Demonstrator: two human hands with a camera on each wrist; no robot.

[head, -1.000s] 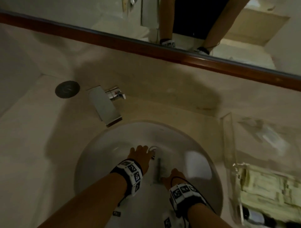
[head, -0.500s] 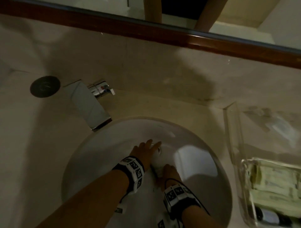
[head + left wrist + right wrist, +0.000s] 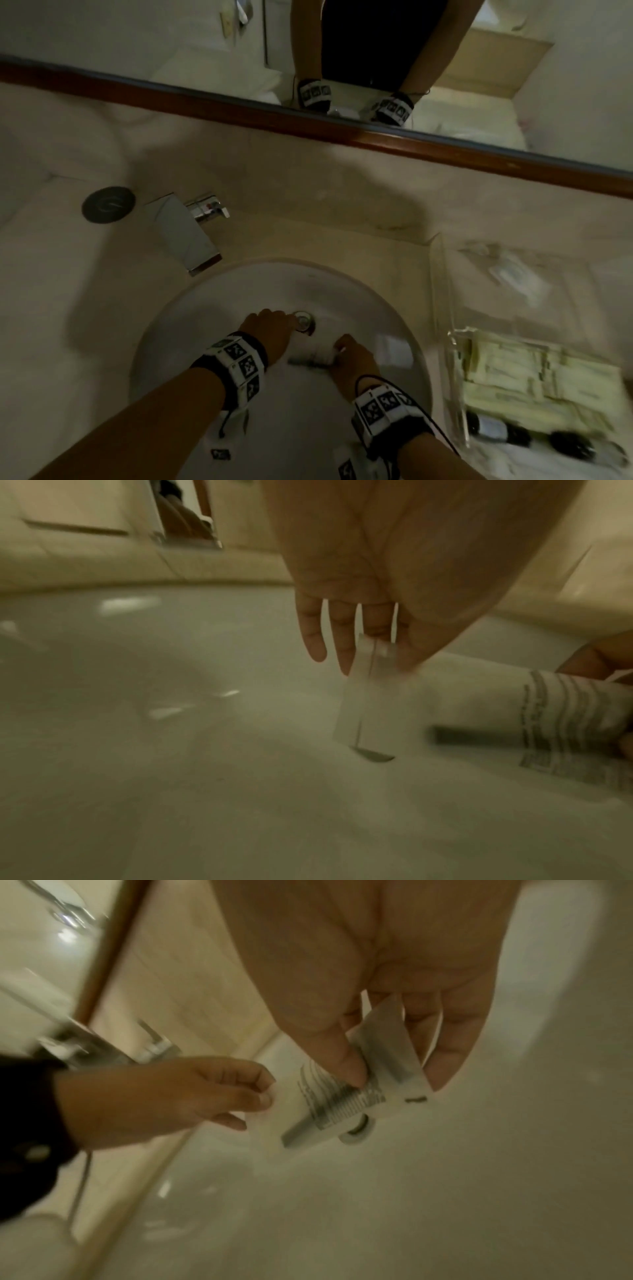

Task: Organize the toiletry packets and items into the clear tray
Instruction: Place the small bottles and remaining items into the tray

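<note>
Left hand [image 3: 270,327]: low in the round white sink [image 3: 191,315], pinching a small plain white packet [image 3: 371,696] that hangs from its fingertips.
Right hand [image 3: 352,358]: also in the sink, pinching a white packet with grey printed lines [image 3: 346,1099].
Drain [image 3: 303,320]: a round metal ring, just beside the left hand.
Clear plastic tray [image 3: 445,308]: on the beige surface [image 3: 51,308] right of the sink, holding pale packets [image 3: 527,373] and dark little bottles [image 3: 496,428].
Tap [image 3: 185,233]: shiny, behind the sink.

Hands farther apart in the sink [image 3: 191,342]; drain [image 3: 303,319] uncovered, white packet [image 3: 335,1099] lifted.
</note>
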